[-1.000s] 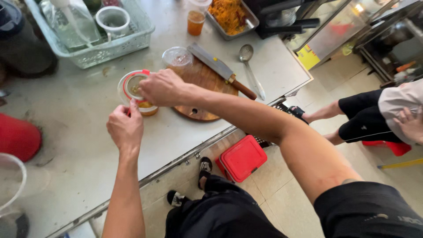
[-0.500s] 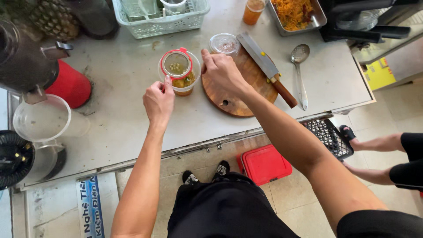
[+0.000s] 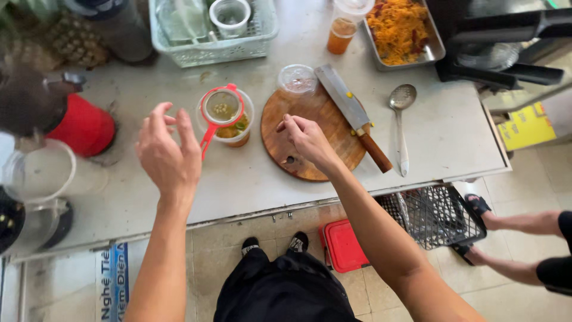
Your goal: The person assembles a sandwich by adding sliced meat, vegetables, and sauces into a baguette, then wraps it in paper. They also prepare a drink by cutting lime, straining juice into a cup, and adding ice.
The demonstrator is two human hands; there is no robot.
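Left hand (image 3: 168, 156) hovers above the table (image 3: 238, 179), fingers spread, holding nothing, just beside the red strainer (image 3: 219, 110). Right hand (image 3: 307, 138) over the round cutting board (image 3: 313, 134), fingers pinched; contents unclear. Strainer sits in the plastic cup (image 3: 229, 122) left of the board. Its long axis runs from bowl to handle, handle pointing near-left. Best steadied by the handle, kept level.

Round cutting board (image 3: 310, 128): matt wood. Cleaver (image 3: 351, 113): dull metal blade, wooden handle; spoon (image 3: 400, 119) glossy metal. Strainer (image 3: 219, 110): red plastic rim, over clear plastic cup (image 3: 235, 134).
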